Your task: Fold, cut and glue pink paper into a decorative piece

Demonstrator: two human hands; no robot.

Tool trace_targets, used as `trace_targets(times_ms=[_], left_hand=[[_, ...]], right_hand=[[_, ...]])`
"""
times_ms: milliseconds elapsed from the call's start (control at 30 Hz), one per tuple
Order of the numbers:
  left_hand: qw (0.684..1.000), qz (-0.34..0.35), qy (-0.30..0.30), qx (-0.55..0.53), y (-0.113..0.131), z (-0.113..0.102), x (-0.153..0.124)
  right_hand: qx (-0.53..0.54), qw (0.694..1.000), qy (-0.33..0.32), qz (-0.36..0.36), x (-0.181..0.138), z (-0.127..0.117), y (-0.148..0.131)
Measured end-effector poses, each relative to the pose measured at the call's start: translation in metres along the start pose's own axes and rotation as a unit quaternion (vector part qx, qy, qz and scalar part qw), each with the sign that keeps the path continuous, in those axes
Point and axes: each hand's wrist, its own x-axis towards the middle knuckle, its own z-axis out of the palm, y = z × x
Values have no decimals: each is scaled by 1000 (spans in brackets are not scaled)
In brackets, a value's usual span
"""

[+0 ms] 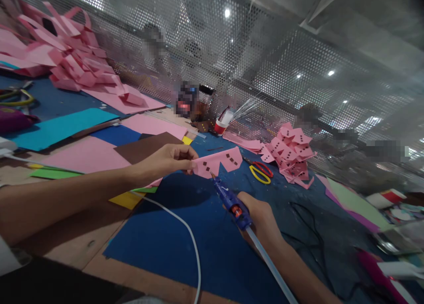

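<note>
The left hand pinches a pink paper piece with small brown squares, up over the blue sheet. The right hand grips a blue glue gun, tip touching the paper's bottom edge.

Paper piece above glue gun; scissors right of it, paper pile behind
</note>
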Motion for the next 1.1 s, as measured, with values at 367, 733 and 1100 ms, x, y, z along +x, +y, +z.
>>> trace_targets(times_ms=[367,733,1100], left_hand=[[1000,-3,5,0,0,0,-1],[1000,3,10,-11,-3,0,0],[998,5,54,-12,-5,-8,3]], right_hand=[[0,1000,-6,-4,-1,-2,-1],[7,997,54,55,6,1,-8],[217,955,53,194,4,1,-5]])
